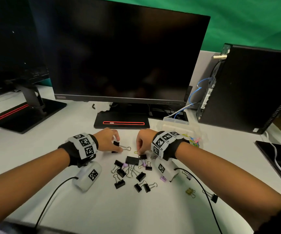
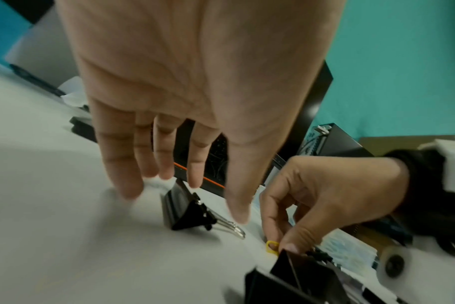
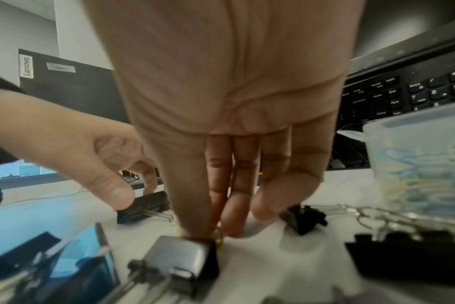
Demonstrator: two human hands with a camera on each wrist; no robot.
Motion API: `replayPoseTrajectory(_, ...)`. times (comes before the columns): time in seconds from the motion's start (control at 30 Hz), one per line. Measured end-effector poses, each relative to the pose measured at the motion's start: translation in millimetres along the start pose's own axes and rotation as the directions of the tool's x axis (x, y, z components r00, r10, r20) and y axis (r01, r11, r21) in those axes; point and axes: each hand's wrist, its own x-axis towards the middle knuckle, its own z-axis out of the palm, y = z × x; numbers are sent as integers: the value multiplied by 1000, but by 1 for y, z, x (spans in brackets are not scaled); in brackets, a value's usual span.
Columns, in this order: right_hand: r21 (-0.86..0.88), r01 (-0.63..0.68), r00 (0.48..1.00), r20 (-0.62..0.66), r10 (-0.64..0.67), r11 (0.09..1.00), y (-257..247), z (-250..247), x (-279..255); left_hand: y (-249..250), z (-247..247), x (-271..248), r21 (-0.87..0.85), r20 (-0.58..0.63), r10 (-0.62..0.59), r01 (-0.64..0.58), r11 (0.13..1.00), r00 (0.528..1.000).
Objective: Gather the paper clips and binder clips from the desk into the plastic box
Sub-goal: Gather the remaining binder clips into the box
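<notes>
The left hand (image 1: 108,138) is reaching down over a black binder clip (image 1: 116,144) at about 11 o'clock of the main clip pile (image 1: 133,173). In the left wrist view its fingers (image 2: 122,164) are hanging fairly straight around the clip (image 2: 187,209), thumb on one side and fingers on the other, so the grip is reading as released; whether any fingertip is actually touching the clip I cannot tell. The clip's silver wire handles (image 1: 126,148) are pointing toward 3 o'clock, lying flat on the white bench (image 1: 43,149).

The right hand (image 1: 144,141) is working just beside it, at 12 o'clock of the pile. Its thumb and fingers (image 3: 192,195) are coming together on a yellow paper clip (image 1: 136,152) lying on the bench, the grip pinching that clip right next to another black binder clip (image 1: 142,156).

The clear plastic box (image 1: 187,132) is sitting at 2 o'clock of the pile, behind the right wrist, already holding a tangle of coloured paper clips (image 1: 193,140). Loose black binder clips are lying scattered nearer the person, with a gold-coloured one (image 1: 190,191) and another black one (image 1: 212,196) off at 4 o'clock.

A dark monitor (image 1: 124,51) is standing at 12 o'clock, and a black computer tower (image 1: 251,88) at 2 o'clock.
</notes>
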Motion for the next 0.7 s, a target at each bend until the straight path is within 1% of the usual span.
replayPoseTrajectory(0.07, -18, 19, 1000, 15, -19, 1000, -1, 1, -1, 4, 1, -8, 28, -27, 52, -51, 998, 998)
replayPoseTrajectory(0.1, -25, 25, 1000, 17, -25, 999, -1, 1, -1, 8, 1, -13, 25, -17, 85, -84, 996, 996)
replayPoseTrajectory(0.17, -29, 40, 999, -11, -41, 999, 2, -1, -4, 17, 2, -23, 14, 60, 128, -129, 992, 990)
replayPoseTrajectory(0.27, -11, 33, 994, -104, -34, 999, 13, -14, -11, 24, 10, -34, 64, 208, 105, -121, 991, 972)
replayPoseTrajectory(0.37, -6, -37, 978, -204, 35, 999, 35, -29, -23, 28, 17, -39, 130, 265, 49, -86, 988, 963)
replayPoseTrajectory(0.43, 2, -102, 963, -252, 99, 995, 53, -37, -32, 31, 18, -40, 134, 282, 49, -90, 987, 958)
replayPoseTrajectory(0.57, 8, -202, 941, -276, 197, 979, 84, -41, -50, 37, 18, -39, 115, 305, 72, -112, 987, 950)
replayPoseTrajectory(0.63, 33, -236, 928, -289, 235, 971, 95, -37, -57, 40, 20, -39, 100, 311, 87, -123, 987, 946)
replayPoseTrajectory(0.7, 41, -246, 917, -312, 247, 968, 105, -33, -63, 43, 22, -38, 93, 302, 98, -131, 987, 948)
